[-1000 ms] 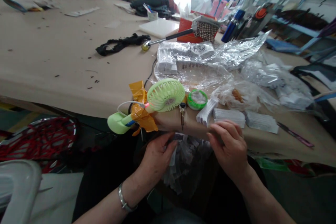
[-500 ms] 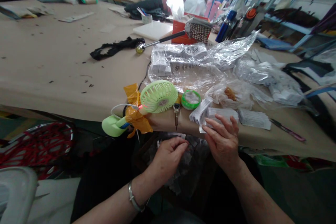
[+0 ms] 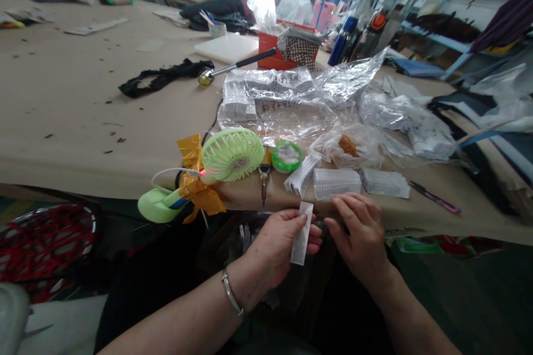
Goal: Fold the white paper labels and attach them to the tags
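Just past the table's front edge, my left hand (image 3: 280, 244) pinches a narrow white label strip (image 3: 302, 234) between thumb and fingers. To its right is my right hand (image 3: 361, 230), fingers loosely bent and apart, with nothing visible in it. Its fingertips are close to a stack of white labels (image 3: 336, 183) at the table edge; whether they touch it I cannot tell. A second label stack (image 3: 385, 183) lies to the right of that one, and a slanted bundle of labels (image 3: 302, 175) to its left.
A green fan (image 3: 234, 155) is fixed with orange tape (image 3: 202, 194) at the table edge, beside a soldering-iron-like tool (image 3: 264, 182). Nearby are a green round tub (image 3: 286, 157) with white filling, a purplish cutter (image 3: 437, 198), and clear plastic bags (image 3: 287, 119) behind.
My left hand now holds a white label strip out in view and has moved right. My right hand has come away from the slanted bundle. The camera view has shifted to the right.
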A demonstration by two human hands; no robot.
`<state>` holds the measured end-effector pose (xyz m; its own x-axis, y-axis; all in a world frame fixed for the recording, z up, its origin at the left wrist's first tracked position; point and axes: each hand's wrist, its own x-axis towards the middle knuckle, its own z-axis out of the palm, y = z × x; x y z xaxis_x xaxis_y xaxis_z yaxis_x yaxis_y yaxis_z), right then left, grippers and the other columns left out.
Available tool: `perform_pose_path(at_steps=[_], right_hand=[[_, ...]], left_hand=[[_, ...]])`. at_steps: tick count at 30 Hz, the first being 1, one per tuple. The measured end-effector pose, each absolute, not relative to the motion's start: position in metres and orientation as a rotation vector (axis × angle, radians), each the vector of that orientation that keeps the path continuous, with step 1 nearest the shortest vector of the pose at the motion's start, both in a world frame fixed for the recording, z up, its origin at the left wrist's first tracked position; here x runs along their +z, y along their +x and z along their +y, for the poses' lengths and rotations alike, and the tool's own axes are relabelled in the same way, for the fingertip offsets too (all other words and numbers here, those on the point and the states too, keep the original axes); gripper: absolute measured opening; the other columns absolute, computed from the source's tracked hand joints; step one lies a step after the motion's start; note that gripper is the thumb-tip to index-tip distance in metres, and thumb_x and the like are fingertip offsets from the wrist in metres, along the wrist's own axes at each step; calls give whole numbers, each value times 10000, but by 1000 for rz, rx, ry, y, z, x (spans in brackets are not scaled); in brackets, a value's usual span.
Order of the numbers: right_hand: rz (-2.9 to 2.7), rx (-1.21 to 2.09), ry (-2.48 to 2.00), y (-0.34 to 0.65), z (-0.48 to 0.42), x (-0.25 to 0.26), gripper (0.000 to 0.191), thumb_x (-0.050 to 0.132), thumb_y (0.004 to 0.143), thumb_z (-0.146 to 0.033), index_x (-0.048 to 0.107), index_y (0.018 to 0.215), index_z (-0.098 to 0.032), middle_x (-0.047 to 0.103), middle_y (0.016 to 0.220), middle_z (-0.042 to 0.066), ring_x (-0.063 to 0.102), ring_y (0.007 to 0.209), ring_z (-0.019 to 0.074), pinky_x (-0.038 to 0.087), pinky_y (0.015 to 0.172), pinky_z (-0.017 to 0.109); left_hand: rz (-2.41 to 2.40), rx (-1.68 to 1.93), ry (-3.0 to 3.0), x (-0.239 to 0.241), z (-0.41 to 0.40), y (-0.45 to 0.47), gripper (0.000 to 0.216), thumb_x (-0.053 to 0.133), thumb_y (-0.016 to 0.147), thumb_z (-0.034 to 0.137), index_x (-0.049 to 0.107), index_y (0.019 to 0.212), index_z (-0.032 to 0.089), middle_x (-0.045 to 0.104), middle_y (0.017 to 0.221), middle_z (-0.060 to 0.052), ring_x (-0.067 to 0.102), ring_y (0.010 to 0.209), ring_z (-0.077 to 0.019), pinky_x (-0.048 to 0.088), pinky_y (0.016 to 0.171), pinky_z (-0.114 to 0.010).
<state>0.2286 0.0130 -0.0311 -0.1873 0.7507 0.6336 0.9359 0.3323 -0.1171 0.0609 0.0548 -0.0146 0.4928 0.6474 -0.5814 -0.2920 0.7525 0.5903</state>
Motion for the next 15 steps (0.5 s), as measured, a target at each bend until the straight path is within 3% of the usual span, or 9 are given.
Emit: perform_pose_path(at_steps=[3,9,15], right_hand=[[-1986,-527,-1633,241,23,-37,282,594,848,-221,630,1118,-147,652,1075,127,538,1064,293,416,933,472],[-1927,-499,-1494,249,27,-44,137,603,838,-155,692,931,-202,706,923,57,602,949,219,446,900,396],[-1846,-242,-1266,243,17,-36,205,620,806,-104,680,942,-245,697,926,36,607,984,217,481,891,434]], left_hand=[[940,571,501,-19,52,61,141,588,834,224,633,876,97,657,692,-69,615,531,-119,507,517,-223],[936,553,511,-21,53,62,138,584,840,229,622,881,102,656,690,-64,611,515,-112,505,510,-216],[891,454,462,-13,57,66,154,540,847,197,641,883,86,664,695,-87,596,492,-115,503,528,-245]])
